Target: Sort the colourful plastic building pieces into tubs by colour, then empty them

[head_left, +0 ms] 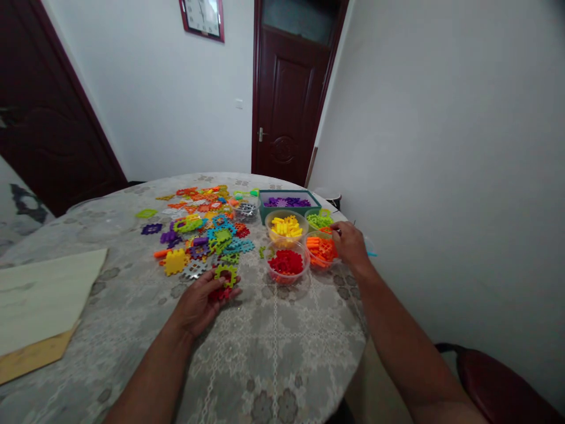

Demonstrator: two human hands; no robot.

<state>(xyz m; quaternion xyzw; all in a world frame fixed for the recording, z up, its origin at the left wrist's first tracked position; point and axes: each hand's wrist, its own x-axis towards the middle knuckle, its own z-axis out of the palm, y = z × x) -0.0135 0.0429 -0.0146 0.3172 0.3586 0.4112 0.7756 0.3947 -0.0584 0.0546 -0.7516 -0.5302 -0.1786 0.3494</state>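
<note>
My left hand (205, 299) is closed on a lime-green plastic building piece (226, 274) with a toothed edge and a round hole, and on red pieces (219, 294) beneath it. At the right, my right hand (351, 240) pinches an orange building piece (327, 230) above the clear bowl of orange pieces (321, 251). A bowl of red pieces (286, 262) stands between my hands. Behind it is a bowl of yellow pieces (286, 227), and a bowl of green pieces (319, 221) sits just past my right fingertips.
A mixed heap of coloured pieces (212, 235) spreads over the table's left middle. Purple pieces (286, 202) lie in a green-edged box (266, 213), beside a bowl of grey pieces (246, 211). Board sheets (48, 294) lie at left. A wall (463, 176) rises close on the right.
</note>
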